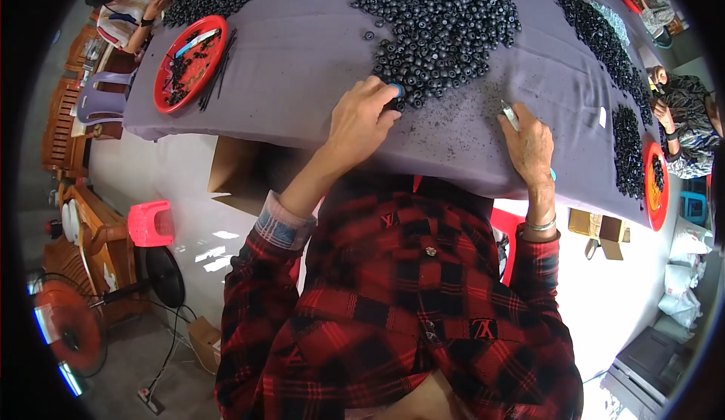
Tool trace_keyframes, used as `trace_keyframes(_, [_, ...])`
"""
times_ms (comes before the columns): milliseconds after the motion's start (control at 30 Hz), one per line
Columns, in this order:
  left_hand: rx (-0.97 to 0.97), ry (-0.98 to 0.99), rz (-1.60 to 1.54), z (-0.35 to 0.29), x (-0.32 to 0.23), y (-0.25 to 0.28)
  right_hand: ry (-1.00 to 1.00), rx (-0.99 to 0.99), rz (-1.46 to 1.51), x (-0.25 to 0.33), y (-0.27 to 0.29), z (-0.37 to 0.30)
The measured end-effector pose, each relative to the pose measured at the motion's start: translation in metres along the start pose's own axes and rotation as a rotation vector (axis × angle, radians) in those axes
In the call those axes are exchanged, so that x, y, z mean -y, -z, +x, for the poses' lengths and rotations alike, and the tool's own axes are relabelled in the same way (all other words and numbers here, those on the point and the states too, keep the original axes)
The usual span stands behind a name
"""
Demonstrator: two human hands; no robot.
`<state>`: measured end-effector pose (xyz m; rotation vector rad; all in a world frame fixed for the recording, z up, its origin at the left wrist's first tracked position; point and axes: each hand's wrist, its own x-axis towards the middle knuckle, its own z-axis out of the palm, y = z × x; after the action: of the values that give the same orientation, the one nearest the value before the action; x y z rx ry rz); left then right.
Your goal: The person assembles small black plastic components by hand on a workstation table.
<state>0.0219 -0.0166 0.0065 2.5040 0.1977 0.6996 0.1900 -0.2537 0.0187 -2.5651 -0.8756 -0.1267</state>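
My left hand (361, 118) is at the near edge of a large pile of small round black parts with holes (438, 27). Its thumb and forefinger are apart, and a blue cover (396, 90) sits at a fingertip by the pile. I see nothing held between them. To the right, my right hand (531, 148) is closed around a small knife (510, 115), its pointed metal tip showing past the fingers. A bit of light blue shows behind that hand. Black crumbs (445, 133) lie scattered on the grey cloth between my hands.
A grey cloth covers the table (287, 88). At left stands a red basin (161, 91) with black bits and a blue-and-white tool, beside thin black sticks (219, 72). More black heaps (627, 152) and another red basin (655, 208) are at right, near other people (687, 118).
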Motion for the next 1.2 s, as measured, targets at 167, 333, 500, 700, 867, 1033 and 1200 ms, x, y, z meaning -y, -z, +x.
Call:
trace_keyframes(167, [0.110,-0.001,-0.016,0.013,0.003,0.005,-0.011,0.009,0.008,0.002,0.003,-0.002])
trace_keyframes(333, [0.154,0.009,-0.097,0.016,0.015,0.005,0.000,0.043,0.015,0.018,0.009,-0.002])
trace_keyframes(500, [0.064,0.045,-0.185,0.015,0.014,0.004,0.228,0.017,0.316,0.057,0.018,0.001])
trace_keyframes(700, [0.003,0.399,-0.823,0.013,0.009,0.002,0.332,0.111,0.552,0.093,0.013,0.012])
trace_keyframes(867, [0.028,0.471,-1.370,0.007,-0.026,0.008,0.438,0.136,0.798,0.104,0.006,0.010])
trace_keyframes(1033, [0.118,0.514,-1.656,-0.001,-0.037,0.004,0.423,0.146,0.984,0.105,0.005,0.001])
trace_keyframes(1200, [0.164,0.517,-1.635,-0.006,-0.045,0.009,0.489,0.119,0.921,0.099,0.008,0.001])
